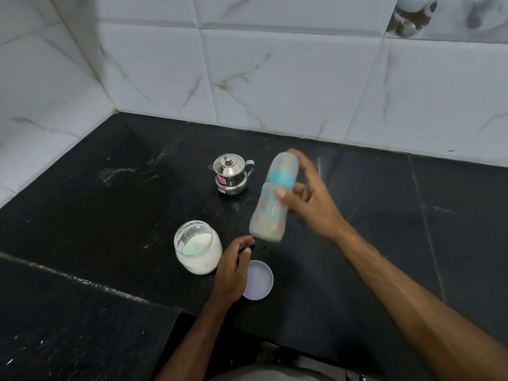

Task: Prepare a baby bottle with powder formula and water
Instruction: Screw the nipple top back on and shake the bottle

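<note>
My right hand (pixel 308 199) grips a capped baby bottle (pixel 270 213) with a blue collar, tilted and blurred, held above the black counter (pixel 110 215). An open jar of white powder (pixel 198 247) with a green scoop inside stands at the front left of the bottle. My left hand (pixel 233 268) rests on the counter between the jar and its pale lilac lid (pixel 261 281), fingers curled and holding nothing. A small steel pot with a lid (pixel 229 174) stands behind, to the left of the bottle.
White marble-look tiles form the back wall (pixel 288 78) and the left wall, meeting in a corner. The counter's front edge steps down at the lower left (pixel 82 279).
</note>
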A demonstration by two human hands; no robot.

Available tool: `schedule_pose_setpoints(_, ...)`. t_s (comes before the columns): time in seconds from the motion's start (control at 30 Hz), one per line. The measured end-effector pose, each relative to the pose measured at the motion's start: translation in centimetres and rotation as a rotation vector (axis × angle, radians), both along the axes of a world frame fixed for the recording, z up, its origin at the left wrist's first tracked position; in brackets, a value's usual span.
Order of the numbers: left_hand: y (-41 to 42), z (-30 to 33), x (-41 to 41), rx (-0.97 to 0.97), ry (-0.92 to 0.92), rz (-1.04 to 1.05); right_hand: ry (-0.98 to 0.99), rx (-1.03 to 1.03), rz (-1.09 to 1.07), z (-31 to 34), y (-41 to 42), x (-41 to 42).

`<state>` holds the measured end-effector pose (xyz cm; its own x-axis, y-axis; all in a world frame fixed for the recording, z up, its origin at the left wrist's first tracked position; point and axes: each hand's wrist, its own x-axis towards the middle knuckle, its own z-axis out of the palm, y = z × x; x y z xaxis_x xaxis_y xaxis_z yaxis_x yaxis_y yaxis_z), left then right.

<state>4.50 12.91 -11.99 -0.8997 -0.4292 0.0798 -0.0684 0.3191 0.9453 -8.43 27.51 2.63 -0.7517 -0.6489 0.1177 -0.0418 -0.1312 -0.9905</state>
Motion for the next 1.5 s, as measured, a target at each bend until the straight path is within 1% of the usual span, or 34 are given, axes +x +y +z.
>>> schedule_pose_setpoints(0.07,0.0,0.2,0.0,0.0,0.001,-0.003,0.039,0.111,0.174,-0.3,0.2,0.6)
schedule_pose_setpoints(0.1,0.0,0.1,0.0,-0.001,0.0,0.0,0.034,0.099,0.181,-0.2,0.2,0.6)
schedule_pose_setpoints(0.13,0.0,0.0,0.0,-0.003,-0.005,0.005,0.01,0.044,0.135,0.0,0.1,0.4)
schedule_pose_setpoints(0.2,0.1,-0.1,0.1,0.004,-0.018,0.01,-0.045,-0.076,-0.046,0.7,-0.1,-0.2)
schedule_pose_setpoints(0.23,0.1,-0.1,0.1,0.008,-0.024,0.012,-0.059,-0.111,-0.112,0.8,-0.1,-0.4)
schedule_pose_setpoints(0.27,0.1,-0.1,0.1,0.007,-0.023,0.015,-0.058,-0.116,-0.128,0.8,-0.1,-0.3)
schedule_pose_setpoints(0.3,0.0,-0.1,0.1,0.002,-0.018,0.017,-0.042,-0.086,-0.083,0.6,-0.1,-0.2)
schedule_pose_setpoints(0.4,0.0,0.4,0.1,0.006,-0.005,0.003,0.036,0.104,0.196,-0.2,0.2,0.8)
schedule_pose_setpoints(0.43,0.0,0.5,0.1,0.005,-0.002,0.002,0.044,0.108,0.208,-0.3,0.2,0.9)
schedule_pose_setpoints(0.47,0.0,0.4,0.1,0.002,-0.002,0.004,0.028,0.069,0.161,-0.1,0.1,0.6)
schedule_pose_setpoints(0.53,0.0,0.2,0.2,0.003,-0.005,0.009,-0.041,-0.042,-0.007,0.2,-0.1,-0.1)
schedule_pose_setpoints(0.57,0.1,0.2,0.2,0.007,-0.005,0.012,-0.055,-0.072,-0.058,0.4,-0.2,-0.2)
schedule_pose_setpoints(0.6,0.1,0.2,0.2,0.009,-0.003,0.015,-0.047,-0.072,-0.06,0.5,-0.2,-0.2)
schedule_pose_setpoints(0.63,0.2,0.3,0.2,0.008,-0.001,0.017,-0.024,-0.045,-0.013,0.4,-0.2,-0.2)
schedule_pose_setpoints(0.7,0.3,0.8,0.2,0.012,0.008,0.016,0.037,0.065,0.153,0.2,-0.2,0.3)
schedule_pose_setpoints(0.73,0.4,1.0,0.2,0.014,0.014,0.014,0.056,0.101,0.198,0.2,-0.2,0.5)
schedule_pose_setpoints(0.77,0.4,1.0,0.2,0.012,0.013,0.016,0.061,0.096,0.198,0.3,-0.3,0.5)
schedule_pose_setpoints(0.87,0.2,0.3,0.1,0.012,-0.006,0.013,-0.018,-0.046,0.01,0.6,-0.8,0.1)
schedule_pose_setpoints(0.9,0.2,0.2,0.1,0.014,-0.011,0.013,-0.034,-0.071,-0.033,0.6,-0.8,0.0)
schedule_pose_setpoints(0.93,0.2,0.2,0.1,0.009,-0.01,0.015,-0.029,-0.065,-0.03,0.5,-0.8,0.1)
schedule_pose_setpoints(0.97,0.3,0.3,0.1,0.002,-0.008,0.018,-0.003,-0.025,0.024,0.3,-0.7,0.1)
schedule_pose_setpoints(1.03,0.4,0.8,0.1,0.016,-0.005,0.015,0.071,0.124,0.188,-0.2,-0.5,0.3)
schedule_pose_setpoints(1.07,0.4,0.9,0.1,0.025,0.0,0.01,0.083,0.156,0.222,-0.2,-0.4,0.3)
schedule_pose_setpoints(1.1,0.4,0.8,0.1,0.026,0.007,0.01,0.068,0.124,0.205,-0.1,-0.3,0.2)
schedule_pose_setpoints(1.13,0.3,0.6,0.1,0.02,0.007,0.01,0.029,0.051,0.141,0.1,-0.4,-0.1)
schedule_pose_setpoints(1.2,0.2,0.2,0.0,0.021,-0.004,0.01,-0.044,-0.079,-0.048,0.7,-0.5,-0.7)
schedule_pose_setpoints(1.23,0.1,0.1,0.0,0.024,-0.009,0.012,-0.062,-0.11,-0.119,0.8,-0.5,-0.9)
schedule_pose_setpoints(1.27,0.1,0.0,0.0,0.023,-0.009,0.015,-0.068,-0.113,-0.14,0.8,-0.5,-0.8)
schedule_pose_setpoints(1.3,0.1,0.1,0.0,0.02,-0.004,0.014,-0.054,-0.08,-0.093,0.4,-0.4,-0.6)
schedule_pose_setpoints(1.4,0.2,0.6,0.0,0.034,0.004,-0.005,0.068,0.168,0.22,-0.5,0.2,0.5)
schedule_pose_setpoints(1.43,0.2,0.6,0.0,0.037,0.005,-0.007,0.077,0.178,0.241,-0.7,0.2,0.5)
schedule_pose_setpoints(1.47,0.2,0.5,0.0,0.031,0.007,-0.004,0.05,0.126,0.2,-0.5,0.1,0.4)
schedule_pose_setpoints(1.5,0.1,0.4,0.0,0.023,0.008,0.001,0.001,0.05,0.113,-0.3,0.0,0.1)
